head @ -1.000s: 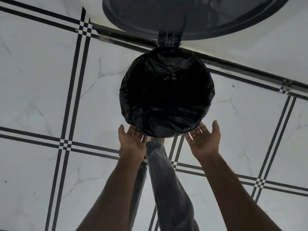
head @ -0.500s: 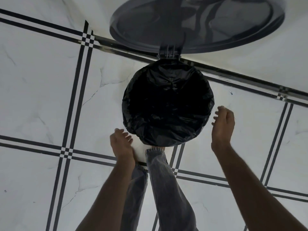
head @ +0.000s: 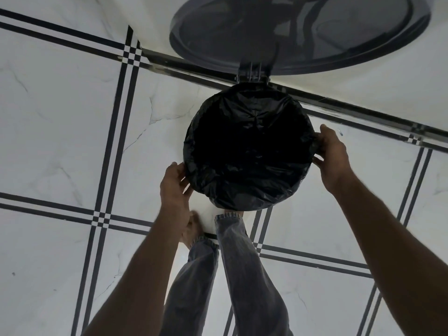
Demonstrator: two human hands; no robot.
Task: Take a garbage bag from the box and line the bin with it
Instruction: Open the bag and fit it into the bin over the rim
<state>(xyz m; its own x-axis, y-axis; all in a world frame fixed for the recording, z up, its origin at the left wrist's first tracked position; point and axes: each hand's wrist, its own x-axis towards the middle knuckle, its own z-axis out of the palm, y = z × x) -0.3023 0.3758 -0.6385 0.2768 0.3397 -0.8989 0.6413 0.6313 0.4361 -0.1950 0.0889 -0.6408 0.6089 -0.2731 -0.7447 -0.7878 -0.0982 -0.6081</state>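
Head view shows the black plastic garbage bag (head: 247,180) already folded over the rim of the round pedal bin (head: 252,80). The right hand (head: 333,155) pinches the film at the right edge; the left hand (head: 173,187) cups the near-left side, its grip unclear. A strong pull could tear the thin film or drag the far edge off the rim.

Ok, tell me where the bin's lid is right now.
In the head view the lid stands swung open at top centre, hinged behind the bag-lined bin and reaching up against the wall, above both hands.
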